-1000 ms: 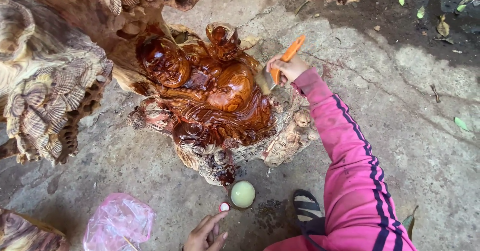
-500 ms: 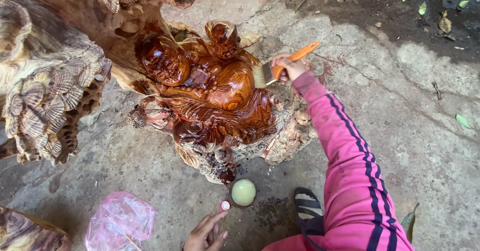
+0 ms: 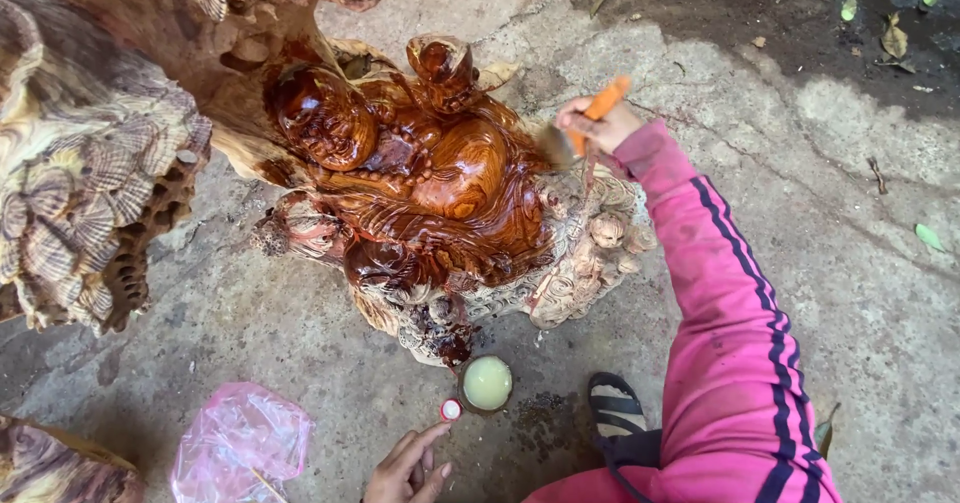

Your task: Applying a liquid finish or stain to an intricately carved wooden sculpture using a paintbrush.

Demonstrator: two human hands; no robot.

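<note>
A glossy reddish-brown carved wooden statue (image 3: 420, 183) stands on the concrete ground. My right hand (image 3: 605, 128), in a pink sleeve with dark stripes, grips an orange-handled brush (image 3: 590, 118) whose bristles touch the statue's right side. My left hand (image 3: 410, 468) rests low near the bottom edge, fingers spread, beside a small red-rimmed cap (image 3: 451, 410). Next to the cap sits a small round cup of pale liquid (image 3: 487, 383), just below the statue's base.
Large unfinished pale wood carvings (image 3: 90, 193) fill the left and top. A crumpled pink plastic bag (image 3: 240, 443) lies at bottom left. My sandalled foot (image 3: 615, 408) is beside the cup. Leaves (image 3: 928, 235) dot the concrete at the right.
My right hand has tilted the brush and shifted it slightly along the statue's right side. The view has drifted a little. My left hand stays by the cap.
</note>
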